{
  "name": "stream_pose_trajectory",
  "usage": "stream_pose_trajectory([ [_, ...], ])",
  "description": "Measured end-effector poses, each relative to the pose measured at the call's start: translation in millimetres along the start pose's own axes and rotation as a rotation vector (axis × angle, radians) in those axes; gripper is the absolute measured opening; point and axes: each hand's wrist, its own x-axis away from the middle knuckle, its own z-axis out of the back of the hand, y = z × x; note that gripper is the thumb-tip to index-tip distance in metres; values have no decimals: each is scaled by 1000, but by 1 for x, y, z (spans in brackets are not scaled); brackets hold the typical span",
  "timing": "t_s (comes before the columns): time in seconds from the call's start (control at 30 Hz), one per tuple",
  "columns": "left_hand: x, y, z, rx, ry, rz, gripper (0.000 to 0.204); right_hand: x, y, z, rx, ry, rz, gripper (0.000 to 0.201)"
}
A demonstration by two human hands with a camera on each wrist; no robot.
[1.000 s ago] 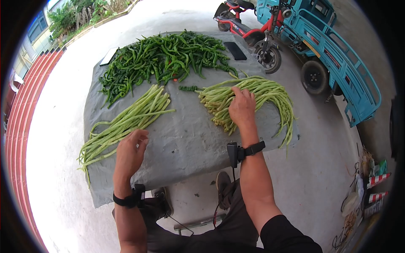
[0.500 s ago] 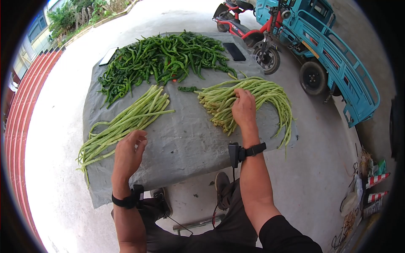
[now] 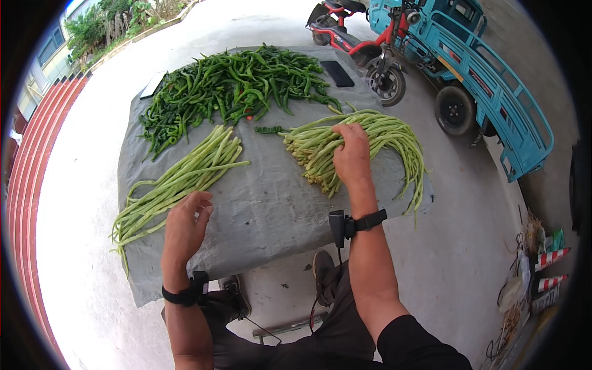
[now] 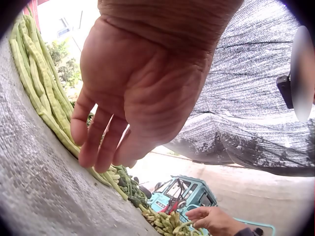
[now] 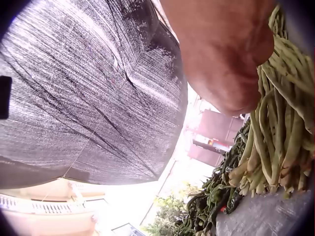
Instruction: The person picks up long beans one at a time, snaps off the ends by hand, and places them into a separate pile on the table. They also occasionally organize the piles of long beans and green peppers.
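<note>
A smaller bundle of long green beans (image 3: pixel 185 172) lies slanted on the left of the grey cloth (image 3: pixel 265 203). Just right of its lower part is my left hand (image 3: pixel 187 225), palm inward, fingers loosely bent and holding nothing; the left wrist view shows the fingers (image 4: pixel 98 147) hanging beside the beans (image 4: pixel 47 93). On the right, my right hand (image 3: pixel 353 154) rests over a larger bean bundle (image 3: pixel 394 132), its fingers loosely bent on top. In the right wrist view the back of that hand (image 5: pixel 226 64) hides its fingertips above the beans (image 5: pixel 280 132).
Green peppers (image 3: pixel 246 80) are heaped across the far side, with a white phone (image 3: pixel 153 85) to their left and a black phone (image 3: pixel 337 73) to their right. A small dark green coil (image 3: pixel 269 130) lies between the bundles. Beyond stand a red scooter (image 3: pixel 351 43) and blue cargo tricycle (image 3: pixel 493 92).
The head view has shifted slightly, moving the table a little to the left in the picture. Both hands keep nearly the same places beside and over the beans.
</note>
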Motion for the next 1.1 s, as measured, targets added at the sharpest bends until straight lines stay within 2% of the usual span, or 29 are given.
stream_pose_trajectory([
  [0.2,0,2,1,5,-2,10,21,0,-18,3,-41,-85,2,31],
  [0.4,1,2,2,10,6,5,22,-3,-42,3,-105,-18,96,22],
  [0.6,0,1,1,31,16,-16,21,-9,-80,16,-146,15,171,20],
  [0.77,0,-1,-3,84,3,-50,22,-11,-115,26,-283,-65,249,22],
  [0.97,-2,13,-12,478,61,-41,19,1,-159,34,-493,-322,263,22],
  [1.1,0,26,-13,924,154,-23,27,10,-179,35,-565,-466,284,21],
])
